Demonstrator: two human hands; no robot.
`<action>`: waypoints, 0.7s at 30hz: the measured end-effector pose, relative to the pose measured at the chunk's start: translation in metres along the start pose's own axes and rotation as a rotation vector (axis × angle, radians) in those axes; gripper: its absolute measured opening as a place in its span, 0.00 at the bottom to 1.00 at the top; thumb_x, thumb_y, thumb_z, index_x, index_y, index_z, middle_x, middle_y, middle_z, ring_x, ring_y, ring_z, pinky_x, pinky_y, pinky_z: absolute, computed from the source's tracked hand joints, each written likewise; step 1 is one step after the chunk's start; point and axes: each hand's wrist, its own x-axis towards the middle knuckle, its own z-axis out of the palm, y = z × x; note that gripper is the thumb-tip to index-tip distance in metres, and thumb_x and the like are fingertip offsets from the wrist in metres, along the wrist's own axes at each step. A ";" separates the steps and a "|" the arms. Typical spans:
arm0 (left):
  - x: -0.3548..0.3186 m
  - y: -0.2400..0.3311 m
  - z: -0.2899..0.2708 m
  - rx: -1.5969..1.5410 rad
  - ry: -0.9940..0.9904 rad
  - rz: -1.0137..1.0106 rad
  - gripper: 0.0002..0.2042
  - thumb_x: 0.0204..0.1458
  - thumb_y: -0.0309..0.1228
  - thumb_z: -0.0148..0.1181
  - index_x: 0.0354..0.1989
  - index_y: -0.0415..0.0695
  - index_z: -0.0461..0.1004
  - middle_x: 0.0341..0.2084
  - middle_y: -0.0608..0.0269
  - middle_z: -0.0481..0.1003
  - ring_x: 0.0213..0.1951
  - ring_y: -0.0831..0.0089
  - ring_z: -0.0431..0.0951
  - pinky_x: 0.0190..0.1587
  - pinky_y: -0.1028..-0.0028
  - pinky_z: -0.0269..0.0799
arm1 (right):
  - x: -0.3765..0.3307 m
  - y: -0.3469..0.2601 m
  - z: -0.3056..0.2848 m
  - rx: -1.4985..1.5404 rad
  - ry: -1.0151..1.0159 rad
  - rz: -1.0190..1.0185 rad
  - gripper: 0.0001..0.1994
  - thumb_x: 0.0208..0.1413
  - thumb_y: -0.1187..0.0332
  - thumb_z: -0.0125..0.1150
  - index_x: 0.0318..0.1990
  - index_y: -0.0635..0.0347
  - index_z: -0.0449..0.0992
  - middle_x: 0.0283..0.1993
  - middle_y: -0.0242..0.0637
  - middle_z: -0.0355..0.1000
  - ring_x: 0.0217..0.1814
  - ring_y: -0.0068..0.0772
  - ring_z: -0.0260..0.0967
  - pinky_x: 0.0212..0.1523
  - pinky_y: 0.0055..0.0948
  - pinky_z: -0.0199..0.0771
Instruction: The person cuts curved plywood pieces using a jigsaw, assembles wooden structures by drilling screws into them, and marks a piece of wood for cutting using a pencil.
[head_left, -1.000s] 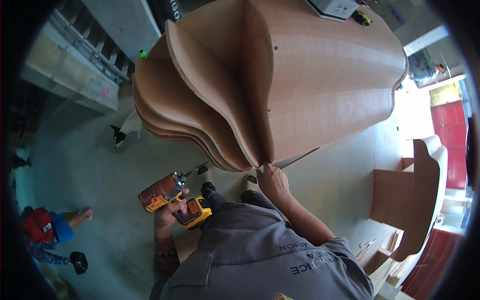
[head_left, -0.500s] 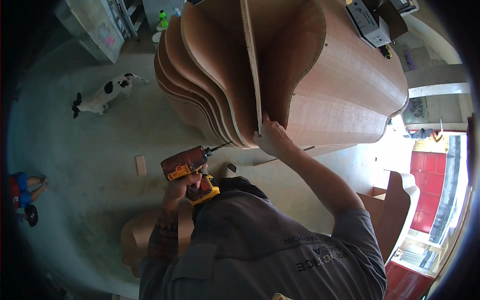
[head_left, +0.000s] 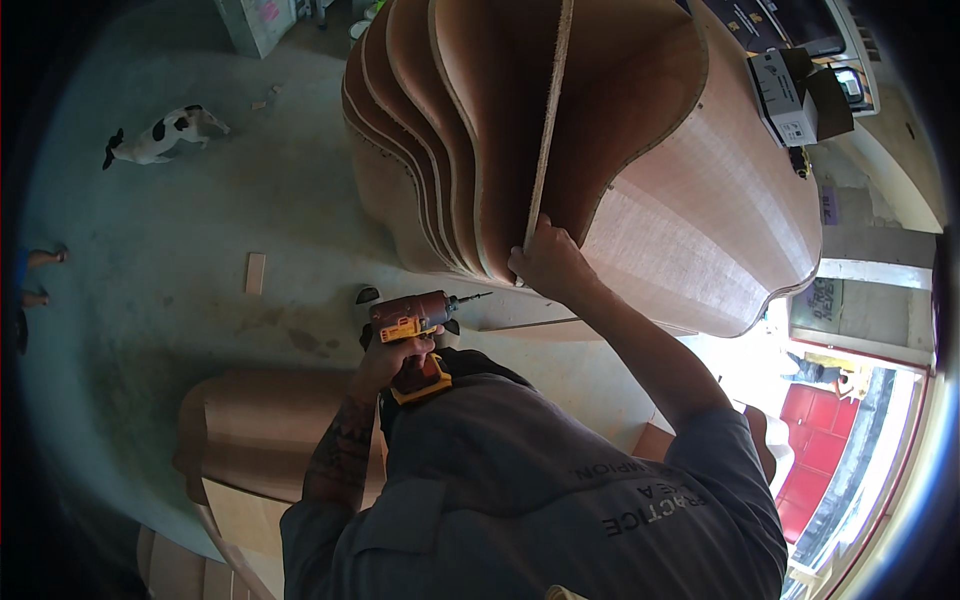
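Since 0.5 s ago: view shifted closer over the plywood ribs (head_left: 440, 130), drill (head_left: 415, 320) raised slightly, bit now aimed toward the lower rib edges. Looks like lining up for a screw, none driven yet. Left hand (head_left: 385, 365) wrapped tight on the drill grip, elbow bent. Right hand (head_left: 550, 262) stretched up, fingers closed on the thin upright panel (head_left: 548, 120), bracing it among the ribs.
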 end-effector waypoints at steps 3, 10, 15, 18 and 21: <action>0.007 -0.010 0.001 0.038 -0.052 -0.009 0.15 0.58 0.23 0.67 0.53 0.36 0.78 0.45 0.58 0.85 0.26 0.81 0.75 0.32 0.77 0.75 | -0.002 -0.008 -0.003 -0.037 -0.003 0.028 0.26 0.58 0.62 0.66 0.53 0.80 0.68 0.40 0.71 0.79 0.50 0.71 0.81 0.54 0.56 0.82; 0.030 -0.024 0.010 0.022 0.001 0.087 0.19 0.58 0.23 0.68 0.58 0.37 0.75 0.45 0.57 0.84 0.26 0.81 0.77 0.30 0.77 0.76 | -0.002 -0.001 -0.005 0.034 -0.048 0.039 0.27 0.58 0.62 0.66 0.52 0.81 0.68 0.42 0.74 0.78 0.51 0.73 0.80 0.55 0.58 0.82; 0.038 -0.013 0.006 0.029 -0.113 -0.007 0.19 0.58 0.24 0.68 0.58 0.36 0.75 0.48 0.56 0.84 0.28 0.80 0.79 0.31 0.75 0.77 | -0.001 -0.006 -0.008 0.083 -0.100 0.112 0.28 0.57 0.62 0.66 0.53 0.83 0.68 0.41 0.74 0.78 0.50 0.72 0.80 0.55 0.57 0.82; 0.043 -0.015 0.006 0.027 -0.142 -0.022 0.19 0.57 0.24 0.69 0.57 0.36 0.75 0.47 0.57 0.84 0.26 0.80 0.77 0.29 0.76 0.77 | -0.001 -0.003 -0.006 0.076 -0.074 0.063 0.28 0.56 0.62 0.65 0.54 0.83 0.68 0.41 0.74 0.78 0.50 0.72 0.80 0.55 0.56 0.82; 0.048 -0.018 0.010 -0.003 -0.126 -0.021 0.17 0.57 0.25 0.71 0.53 0.36 0.78 0.42 0.61 0.84 0.22 0.80 0.77 0.25 0.75 0.76 | 0.000 -0.001 -0.004 0.085 -0.080 0.086 0.29 0.57 0.62 0.65 0.54 0.83 0.68 0.40 0.73 0.79 0.50 0.72 0.80 0.56 0.55 0.82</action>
